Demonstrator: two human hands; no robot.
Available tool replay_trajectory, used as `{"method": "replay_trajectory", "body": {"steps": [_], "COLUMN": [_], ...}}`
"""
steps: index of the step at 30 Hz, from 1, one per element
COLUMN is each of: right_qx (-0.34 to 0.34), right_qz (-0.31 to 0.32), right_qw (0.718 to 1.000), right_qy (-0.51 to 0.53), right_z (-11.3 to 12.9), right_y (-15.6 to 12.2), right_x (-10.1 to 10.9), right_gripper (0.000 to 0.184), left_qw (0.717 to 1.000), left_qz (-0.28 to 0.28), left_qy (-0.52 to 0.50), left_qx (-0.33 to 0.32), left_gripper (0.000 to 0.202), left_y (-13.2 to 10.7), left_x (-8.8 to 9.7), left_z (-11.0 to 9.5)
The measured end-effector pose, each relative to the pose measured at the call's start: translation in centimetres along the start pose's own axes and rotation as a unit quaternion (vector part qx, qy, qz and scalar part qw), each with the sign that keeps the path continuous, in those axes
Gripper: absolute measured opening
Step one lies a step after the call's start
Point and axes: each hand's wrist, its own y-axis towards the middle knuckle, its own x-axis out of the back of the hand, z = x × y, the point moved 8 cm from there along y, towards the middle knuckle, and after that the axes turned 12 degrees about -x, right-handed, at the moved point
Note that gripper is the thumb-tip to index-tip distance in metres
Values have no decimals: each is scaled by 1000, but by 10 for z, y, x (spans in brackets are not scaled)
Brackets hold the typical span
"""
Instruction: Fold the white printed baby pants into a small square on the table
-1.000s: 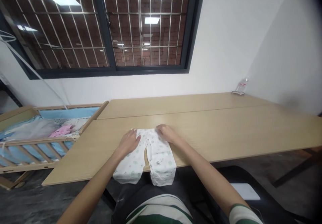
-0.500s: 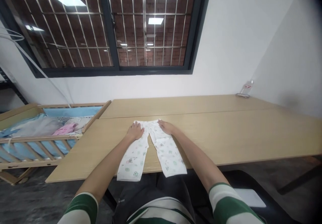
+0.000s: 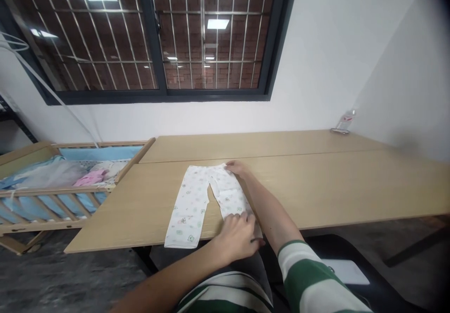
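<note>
White baby pants with a small green and pink print lie spread on the wooden table, waistband away from me and leg ends at the front edge. My left hand reaches across my body to the right-side leg. Its fingers are curled on the cloth near the hem, which the hand partly hides. At the right corner of the waistband, my right hand holds the cloth with its fingers together. The left-side leg lies flat, with no hand touching it.
The wooden table runs far to the right. A clear bottle stands at its back right corner. On the left is a wooden crib with blue lining and pink cloth. A black chair is at my right.
My left hand has left the left side of the waistband and crossed to the lower right-side leg. My right hand stays near the waistband corner, shifted slightly outward.
</note>
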Motion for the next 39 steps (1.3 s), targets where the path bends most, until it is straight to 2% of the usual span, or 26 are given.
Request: {"method": "replay_trajectory", "body": {"steps": [3,6,11,15,19,21,23,25,26,29,31,33,39], "right_qx": [-17,-26,-26,-19,-16,-16,-15,-8,-2,25,43,56,81], "right_qz": [10,27,62,74,82,81,74,65,60,54,56,60,57], "right_qw": [1000,999,997,996,994,994,994,995,995,996,997,996,992], "right_qy": [1,6,30,49,69,76,81,80,77,60,44,21,-78], "right_z": [-2,-3,0,2,2,3,8,16,23,49,67,83,108], "right_y": [0,0,-4,-10,-15,-15,-14,-13,-12,-13,-16,-21,-41], "right_x": [1,2,2,3,5,7,8,7,5,-10,-28,-50,-119], "right_gripper": [26,21,15,18,22,23,25,25,25,26,27,29,33], "left_qw": [999,999,999,999,1000,999,990,960,932,817,763,742,723], "left_qz": [40,41,40,28,-5,-32,-83,-151,-188,-284,-322,-337,-364], "left_qy": [-13,-16,20,28,19,-6,-77,-204,-282,-483,-542,-555,-532], "left_qx": [15,16,4,-10,8,38,81,118,130,137,143,168,249], "left_gripper": [47,42,61,42,31,26,17,15,20,39,46,48,54], "left_y": [7,13,20,25,19,10,-5,-24,-34,-66,-89,-112,-171], "left_x": [-12,-12,-15,-17,-7,4,17,27,31,37,39,38,28], "left_z": [-2,3,-1,-10,-9,-2,11,26,34,51,60,68,90]}}
